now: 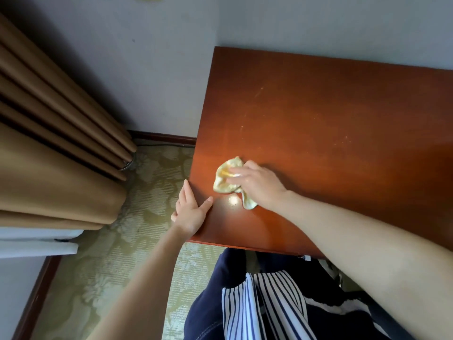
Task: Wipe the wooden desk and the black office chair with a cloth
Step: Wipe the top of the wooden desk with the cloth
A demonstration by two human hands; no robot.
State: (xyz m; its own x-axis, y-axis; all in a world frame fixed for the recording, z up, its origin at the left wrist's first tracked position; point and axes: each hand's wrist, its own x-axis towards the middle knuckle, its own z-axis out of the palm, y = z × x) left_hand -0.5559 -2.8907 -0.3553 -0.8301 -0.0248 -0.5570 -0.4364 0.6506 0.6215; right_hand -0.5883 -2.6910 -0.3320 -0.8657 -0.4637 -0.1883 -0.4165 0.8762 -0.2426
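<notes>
Crumpled soft yellow cloth (226, 179) on glossy reddish wooden desk (318, 106), long axis near-to-far, right hand (257, 185) pressing it flat-fingered, left hand (190, 212) flat, unclenched, on desk edge

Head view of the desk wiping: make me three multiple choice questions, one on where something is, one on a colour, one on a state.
1. Where is the cloth?
A) held up in the air
B) on the desk, near its left edge
C) at the desk's far right end

2. What colour is the cloth?
A) pale yellow
B) blue
C) black

3. How is the left hand?
A) gripping the cloth
B) curled into a fist
C) flat at the desk's edge, fingers straight

Answers: B, it lies on the wood under the right hand; A, its folds show pale yellow; C, the palm rests flat by the left edge.
</notes>
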